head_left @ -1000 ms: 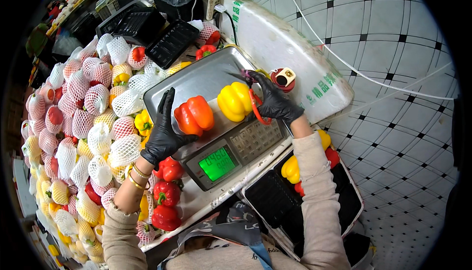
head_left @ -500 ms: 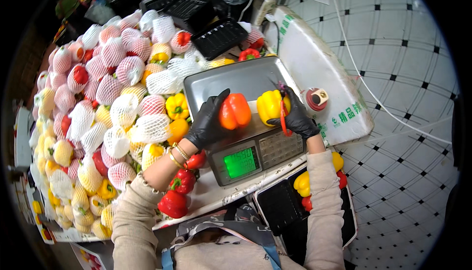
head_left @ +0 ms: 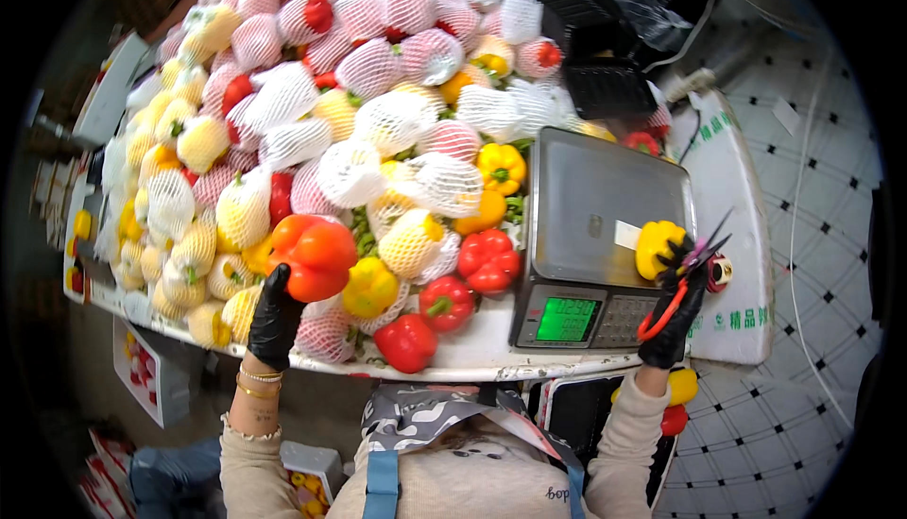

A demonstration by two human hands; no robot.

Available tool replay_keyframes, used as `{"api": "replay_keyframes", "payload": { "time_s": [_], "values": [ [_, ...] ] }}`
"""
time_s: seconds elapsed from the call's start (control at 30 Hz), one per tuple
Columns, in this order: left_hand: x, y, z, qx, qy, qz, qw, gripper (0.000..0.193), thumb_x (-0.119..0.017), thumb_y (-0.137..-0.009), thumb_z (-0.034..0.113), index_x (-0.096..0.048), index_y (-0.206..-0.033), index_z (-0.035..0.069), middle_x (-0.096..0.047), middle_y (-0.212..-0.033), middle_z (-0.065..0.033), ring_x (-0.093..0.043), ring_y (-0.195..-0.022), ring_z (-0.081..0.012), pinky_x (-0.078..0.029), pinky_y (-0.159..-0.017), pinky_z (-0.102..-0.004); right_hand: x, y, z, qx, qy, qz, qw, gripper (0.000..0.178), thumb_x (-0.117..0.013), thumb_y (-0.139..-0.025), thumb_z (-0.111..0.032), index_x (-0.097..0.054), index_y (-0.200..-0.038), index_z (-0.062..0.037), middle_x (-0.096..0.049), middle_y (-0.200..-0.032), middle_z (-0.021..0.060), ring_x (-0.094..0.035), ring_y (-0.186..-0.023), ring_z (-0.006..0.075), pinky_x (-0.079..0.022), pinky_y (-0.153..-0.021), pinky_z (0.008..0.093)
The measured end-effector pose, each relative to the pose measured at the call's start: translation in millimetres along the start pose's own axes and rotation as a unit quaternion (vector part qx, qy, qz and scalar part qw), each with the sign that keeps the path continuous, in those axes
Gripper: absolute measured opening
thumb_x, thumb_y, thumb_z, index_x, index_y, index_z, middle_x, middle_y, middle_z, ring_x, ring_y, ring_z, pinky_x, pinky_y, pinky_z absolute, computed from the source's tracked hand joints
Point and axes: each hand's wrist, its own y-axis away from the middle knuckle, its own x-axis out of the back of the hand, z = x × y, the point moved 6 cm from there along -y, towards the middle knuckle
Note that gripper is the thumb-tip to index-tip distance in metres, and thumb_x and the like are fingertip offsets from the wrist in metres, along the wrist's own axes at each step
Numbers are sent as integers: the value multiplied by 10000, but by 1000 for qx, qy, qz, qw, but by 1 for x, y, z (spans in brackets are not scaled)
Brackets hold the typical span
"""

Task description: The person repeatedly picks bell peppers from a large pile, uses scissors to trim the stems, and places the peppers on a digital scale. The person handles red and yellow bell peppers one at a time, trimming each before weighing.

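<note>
My left hand [head_left: 274,321], in a black glove, grips an orange-red bell pepper [head_left: 313,256] above the near edge of the pile. On the right, my gloved right hand [head_left: 676,316] holds red-handled scissors [head_left: 664,311], blades pointing up and away. A yellow bell pepper [head_left: 658,250] is at that hand's fingertips, over the right side of the scale's metal pan [head_left: 605,198]; whether it rests on the pan I cannot tell. The scale's display [head_left: 566,320] glows green. Loose red peppers [head_left: 446,303] lie between the scale and my left hand.
Many peppers in foam net sleeves [head_left: 397,122] cover the table's left and middle. Black trays [head_left: 609,89] sit behind the scale. A white foam slab [head_left: 742,273] stands at the right. Below the table edge is a tray [head_left: 576,410] by yellow and red peppers.
My left hand has carried the orange-red pepper away from the scale, leftward over the pile. My right hand stays by the scale with the scissors and yellow pepper. The view has swung left.
</note>
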Motion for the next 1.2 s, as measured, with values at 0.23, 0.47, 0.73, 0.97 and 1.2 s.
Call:
{"api": "replay_keyframes", "payload": {
  "time_s": [0.23, 0.47, 0.73, 0.97, 1.2],
  "values": [
    [49, 35, 31, -301, -470, 139, 818, 853, -769, -617, 123, -294, -1320, 38, -382, -1302, -121, -389, -1192, -242, -307, -1017, -365, -111, 116, 75, -18, 225, -353, 908, 391, -655, -759, 10, -522, -1123, -35, -603, -880, 32, -562, -729, 94, -474, -636, 223],
    [38, 31, 8, -299, -701, 92, 641, 911, -722, -636, 191, -215, -1378, 38, -260, -1378, -235, -261, -1256, -396, -212, -1042, -444, -163, 192, 69, 175, 343, -426, 819, 537, -668, -695, -165, -477, -1166, 9, -536, -945, 172, -545, -768, 289, -472, -596, 383],
    [-46, 77, -104, -196, -641, -97, 736, 888, -778, -593, 286, -326, -1304, 5, -438, -1175, -234, -445, -1071, -383, -365, -924, -432, -126, 189, 90, -68, 289, -305, 905, 488, -700, -759, -142, -460, -1174, -52, -613, -933, 106, -580, -724, 146, -482, -646, 292],
    [-25, 52, -131, -83, -389, -78, 914, 924, -781, -601, 326, -282, -1307, -1, -435, -1212, -189, -445, -1122, -306, -359, -953, -403, -106, 185, 96, -69, 285, -294, 910, 464, -689, -761, -75, -470, -1168, -31, -601, -907, 91, -557, -665, 93, -465, -615, 255],
    [-37, 64, -101, -112, -524, -145, 832, 893, -788, -588, 303, -320, -1297, 25, -423, -1239, -194, -439, -1142, -341, -369, -955, -409, -133, 174, 71, 74, 276, -272, 919, 507, -710, -685, -25, -518, -1153, -58, -592, -928, 92, -587, -753, 164, -467, -635, 279]
  ]
}}
